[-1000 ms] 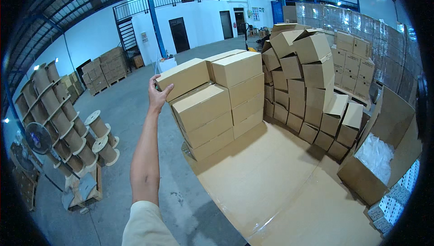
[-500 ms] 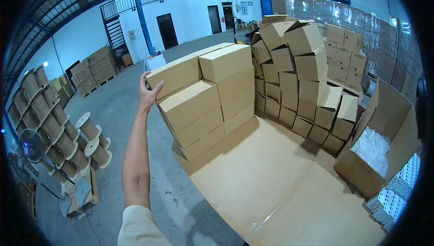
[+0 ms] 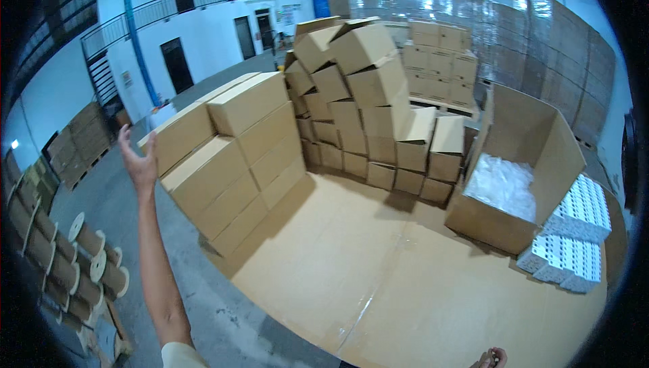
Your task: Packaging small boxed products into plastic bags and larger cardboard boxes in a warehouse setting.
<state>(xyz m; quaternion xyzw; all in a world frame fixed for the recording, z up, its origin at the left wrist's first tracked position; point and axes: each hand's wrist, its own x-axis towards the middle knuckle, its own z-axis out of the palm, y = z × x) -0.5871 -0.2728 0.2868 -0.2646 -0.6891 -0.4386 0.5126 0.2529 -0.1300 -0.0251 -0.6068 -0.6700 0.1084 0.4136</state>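
Note:
My left hand (image 3: pixel 140 163) is raised at the outer left side of a block of closed brown cartons (image 3: pixel 209 172). Its fingers are spread and hold nothing, with the thumb close to the edge of the upper left carton (image 3: pixel 179 128); contact there is unclear. Only a bit of my right hand (image 3: pixel 491 358) shows at the lower edge, over the cardboard-covered table (image 3: pixel 318 260). Those fingers are curled, and whatever they may hold is hidden. Behind the closed cartons, a leaning stack of cartons with loose flaps (image 3: pixel 365 118) curves to the right.
A large open carton (image 3: pixel 497 229) holds clear plastic bags (image 3: pixel 503 185). Beside it lie white perforated blocks (image 3: pixel 564 260) near the table's right edge. Wooden cable reels (image 3: pixel 88 236) stand on the floor at left. Wrapped pallet stacks (image 3: pixel 500 43) line the back right.
The view has swung right, so the cartons sit farther left. My left hand has loosened from the upper left carton's corner, fingers now spread. My right hand has come in at the lower edge.

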